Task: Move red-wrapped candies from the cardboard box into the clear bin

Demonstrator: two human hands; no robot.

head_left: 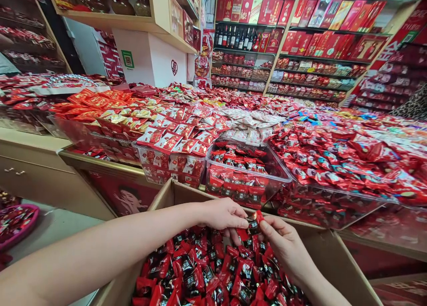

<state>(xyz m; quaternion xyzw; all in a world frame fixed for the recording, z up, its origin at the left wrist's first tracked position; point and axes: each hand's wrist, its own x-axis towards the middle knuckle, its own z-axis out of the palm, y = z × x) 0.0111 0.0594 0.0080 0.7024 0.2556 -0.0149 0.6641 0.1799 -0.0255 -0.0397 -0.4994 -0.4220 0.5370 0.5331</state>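
Over a cardboard box (353, 266) full of red and black wrapped candies (213, 275), both hands come together near its far wall. My left hand (225, 215) has its fingers closed on the left end of a red and black wrapped candy (254, 225). The right end of that same candy is pinched by my right hand (283, 239). White lettering shows on the candy's black middle. Just beyond the box stands a clear plastic bin (242, 177) partly filled with the same kind of candy.
Left of that bin, another clear bin (170, 166) is heaped with red and white packets. A wide bin of red candies (333, 163) stands to the right. White packets (250, 121) lie behind. A pink basket (20, 223) is on the floor at left. Stocked shelves (253, 26) line the back.
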